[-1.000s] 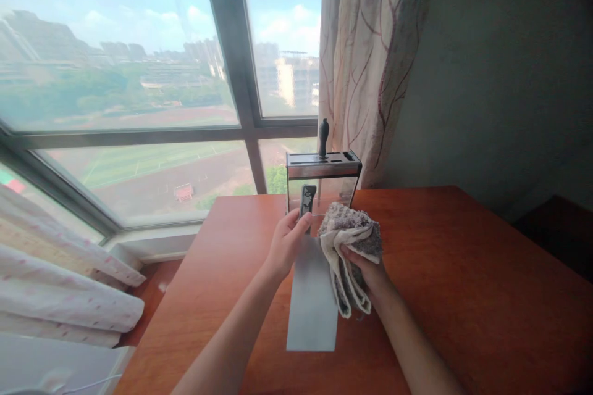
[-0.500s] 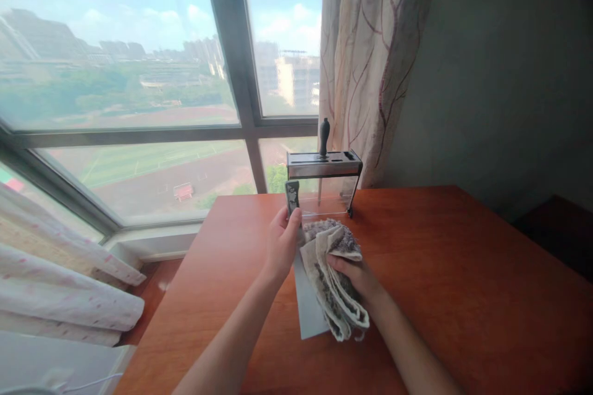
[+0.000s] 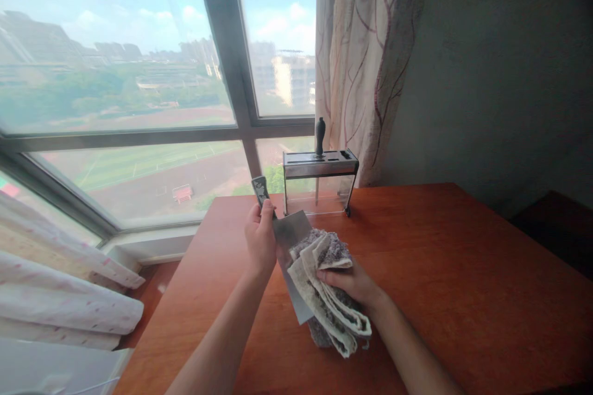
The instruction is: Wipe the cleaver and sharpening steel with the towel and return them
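1. My left hand (image 3: 260, 241) is closed around the handle of the cleaver (image 3: 286, 241), holding it over the worktop (image 3: 463, 271), blade tilted down toward me.
2. My right hand (image 3: 349, 281) grips the folded cloth (image 3: 324, 287), pressed against the blade's right face.
3. Knife rack (image 3: 319, 182) stands at the worktop's far edge by the window: clear walls, slotted metal top.
4. Rack contents: one black-handled tool (image 3: 319, 136) upright in a slot; other slots look open.
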{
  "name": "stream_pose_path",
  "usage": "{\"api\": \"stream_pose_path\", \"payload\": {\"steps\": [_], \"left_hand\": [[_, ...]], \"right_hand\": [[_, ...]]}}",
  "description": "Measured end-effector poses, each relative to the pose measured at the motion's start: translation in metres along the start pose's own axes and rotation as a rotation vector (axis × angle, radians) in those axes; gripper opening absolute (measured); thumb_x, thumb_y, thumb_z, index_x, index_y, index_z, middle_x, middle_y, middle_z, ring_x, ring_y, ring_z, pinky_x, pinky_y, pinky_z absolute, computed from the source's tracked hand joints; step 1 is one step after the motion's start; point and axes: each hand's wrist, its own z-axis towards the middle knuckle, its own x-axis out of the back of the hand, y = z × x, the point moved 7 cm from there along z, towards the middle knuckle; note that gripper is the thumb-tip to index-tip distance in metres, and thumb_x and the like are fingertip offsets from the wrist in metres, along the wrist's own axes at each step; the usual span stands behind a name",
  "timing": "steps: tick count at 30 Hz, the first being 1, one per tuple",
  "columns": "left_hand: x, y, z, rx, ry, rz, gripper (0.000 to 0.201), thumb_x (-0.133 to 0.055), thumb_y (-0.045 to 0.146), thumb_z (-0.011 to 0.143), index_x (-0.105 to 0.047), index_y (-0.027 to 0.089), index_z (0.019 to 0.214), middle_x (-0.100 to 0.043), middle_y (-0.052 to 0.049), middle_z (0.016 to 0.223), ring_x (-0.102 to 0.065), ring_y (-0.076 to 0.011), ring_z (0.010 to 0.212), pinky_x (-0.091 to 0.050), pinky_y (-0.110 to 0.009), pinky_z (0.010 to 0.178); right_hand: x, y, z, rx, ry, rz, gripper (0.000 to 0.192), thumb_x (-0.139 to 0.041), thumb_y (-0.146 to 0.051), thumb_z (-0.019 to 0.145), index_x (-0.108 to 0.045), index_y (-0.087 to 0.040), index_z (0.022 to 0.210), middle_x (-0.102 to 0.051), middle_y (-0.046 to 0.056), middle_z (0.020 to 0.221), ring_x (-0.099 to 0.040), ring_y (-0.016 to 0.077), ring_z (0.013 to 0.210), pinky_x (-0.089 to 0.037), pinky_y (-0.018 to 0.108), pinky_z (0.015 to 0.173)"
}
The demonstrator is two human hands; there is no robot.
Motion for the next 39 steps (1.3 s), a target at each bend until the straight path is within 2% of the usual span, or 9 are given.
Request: {"api": "stream_pose_path", "payload": {"steps": [3, 8, 11, 15, 21, 25, 28, 32, 39], "left_hand": [[-0.007, -0.006, -0.003, 0.027, -0.074, -0.025, 0.032, -0.058, 0.049, 0.081, -0.058, 0.018, 0.079, -0.043, 0.005, 0.061, -0.039, -0.0100, 0.055, -0.033, -0.020, 0.050], [-0.034, -0.032, -0.037, 0.141, -0.443, 0.000, 0.036, -0.058, 0.049, 0.081, -0.060, 0.014, 0.076, -0.053, 0.000, 0.065, -0.046, -0.0129, 0.062, -0.038, -0.022, 0.055], [-0.038, -0.044, -0.058, 0.154, -0.549, 0.028, 0.038, -0.057, 0.050, 0.082, -0.059, 0.013, 0.076, -0.053, 0.000, 0.066, -0.047, -0.0125, 0.063, -0.040, -0.021, 0.055], [-0.037, -0.050, -0.072, 0.148, -0.626, 0.096, 0.042, -0.050, 0.053, 0.086, -0.054, 0.014, 0.073, -0.045, 0.004, 0.056, -0.042, -0.0092, 0.050, -0.035, -0.020, 0.046], [-0.040, -0.049, -0.081, 0.024, -0.733, 0.190, 0.039, -0.041, 0.046, 0.092, -0.043, 0.017, 0.067, -0.042, 0.004, 0.055, -0.041, -0.0082, 0.050, -0.032, -0.020, 0.048], [-0.047, -0.039, -0.093, -0.118, -0.831, 0.263, 0.039, -0.040, 0.040, 0.093, -0.036, 0.017, 0.062, -0.033, 0.005, 0.058, -0.031, -0.0070, 0.053, -0.025, -0.021, 0.050], [-0.052, -0.032, -0.101, -0.174, -0.907, 0.309, 0.040, -0.039, 0.038, 0.094, -0.030, 0.018, 0.060, -0.026, 0.005, 0.059, -0.025, -0.0071, 0.054, -0.021, -0.022, 0.050], [-0.053, -0.028, -0.099, -0.194, -0.900, 0.323, 0.039, -0.038, 0.037, 0.094, -0.028, 0.019, 0.061, -0.024, 0.005, 0.060, -0.025, -0.0075, 0.055, -0.020, -0.023, 0.051], [-0.042, -0.025, -0.084, -0.220, -0.803, 0.305, 0.038, -0.038, 0.037, 0.094, -0.032, 0.018, 0.062, -0.027, 0.004, 0.061, -0.027, -0.0079, 0.056, -0.021, -0.023, 0.052]], "right_hand": [[0.004, -0.007, 0.000, 0.084, 0.065, -0.033, 0.037, -0.077, -0.036, 0.070, -0.069, -0.022, 0.103, -0.071, 0.004, 0.104, -0.064, 0.0266, 0.100, -0.048, 0.041, 0.093], [0.018, -0.010, 0.001, 0.141, 0.203, -0.033, 0.033, -0.074, -0.038, 0.073, -0.069, -0.020, 0.100, -0.071, 0.007, 0.107, -0.064, 0.0291, 0.101, -0.048, 0.042, 0.092], [0.026, -0.008, 0.003, 0.152, 0.273, 0.023, 0.034, -0.074, -0.039, 0.072, -0.069, -0.019, 0.099, -0.072, 0.007, 0.104, -0.065, 0.0288, 0.097, -0.049, 0.041, 0.090], [0.032, -0.009, 0.003, 0.136, 0.308, 0.118, 0.035, -0.078, -0.040, 0.067, -0.070, -0.020, 0.094, -0.074, 0.006, 0.096, -0.067, 0.0288, 0.093, -0.051, 0.039, 0.086], [0.039, -0.015, -0.002, 0.080, 0.296, 0.174, 0.039, -0.080, -0.040, 0.063, -0.070, -0.019, 0.095, -0.075, 0.006, 0.094, -0.068, 0.0301, 0.090, -0.050, 0.043, 0.089], [0.052, -0.018, -0.005, 0.111, 0.380, 0.193, 0.041, -0.080, -0.040, 0.062, -0.070, -0.021, 0.096, -0.074, 0.004, 0.095, -0.068, 0.0295, 0.092, -0.051, 0.041, 0.088], [0.061, -0.019, -0.007, 0.140, 0.467, 0.268, 0.038, -0.081, -0.038, 0.060, -0.069, -0.022, 0.092, -0.075, 0.001, 0.090, -0.067, 0.0296, 0.095, -0.050, 0.041, 0.089], [0.058, -0.015, -0.006, 0.094, 0.450, 0.346, 0.036, -0.079, -0.040, 0.063, -0.069, -0.021, 0.093, -0.075, 0.004, 0.090, -0.067, 0.0314, 0.097, -0.052, 0.044, 0.086], [0.040, -0.003, -0.005, 0.041, 0.246, 0.217, 0.036, -0.077, -0.039, 0.067, -0.070, -0.022, 0.097, -0.075, 0.005, 0.096, -0.067, 0.0302, 0.097, -0.050, 0.043, 0.089]]}}
